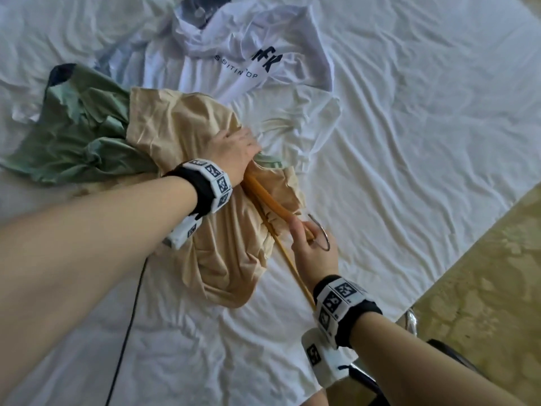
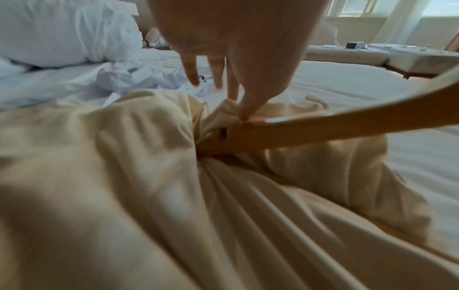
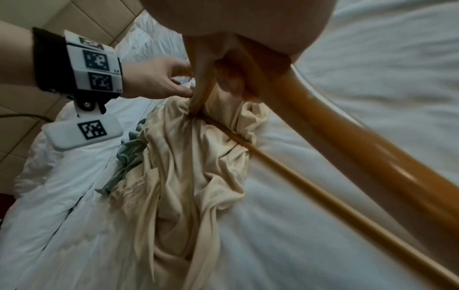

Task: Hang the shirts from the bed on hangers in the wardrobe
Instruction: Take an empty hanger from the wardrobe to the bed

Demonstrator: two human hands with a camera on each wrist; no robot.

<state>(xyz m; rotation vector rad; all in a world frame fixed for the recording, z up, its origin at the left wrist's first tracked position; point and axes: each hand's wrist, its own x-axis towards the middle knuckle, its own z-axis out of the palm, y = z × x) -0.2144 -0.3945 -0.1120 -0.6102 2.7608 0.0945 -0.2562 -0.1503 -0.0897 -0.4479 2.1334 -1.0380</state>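
In the lower centre of the head view, the right hand (image 1: 311, 250) is closest to the camera. Its fingers are curled around the neck of the hanger (image 1: 265, 200), just below the metal hook (image 1: 322, 234). I think it holds there because that point gives control to push one arm of the hanger into the shirt.

The beige shirt (image 1: 187, 136) lies in the middle of the frame, bunched around the far arm of the hanger. The near arm and the lower bar are still outside the cloth. So, in my judgement, the hanger is about half inserted.

A little farther, the left hand (image 1: 234, 148) is at the collar of this shirt. In the left wrist view the thumb and one finger (image 2: 250, 106) pinch the cloth edge beside the hanger, and the other fingers are straight. It probably keeps the opening wide for the wood to pass.

Count: one hanger, two hands, three shirts. The green shirt (image 1: 76, 133) is at the left, partly under the beige one. The white shirt (image 1: 234, 71) with dark letters is at the top centre. All lie on the bed (image 1: 424, 127). The wardrobe is not in view.
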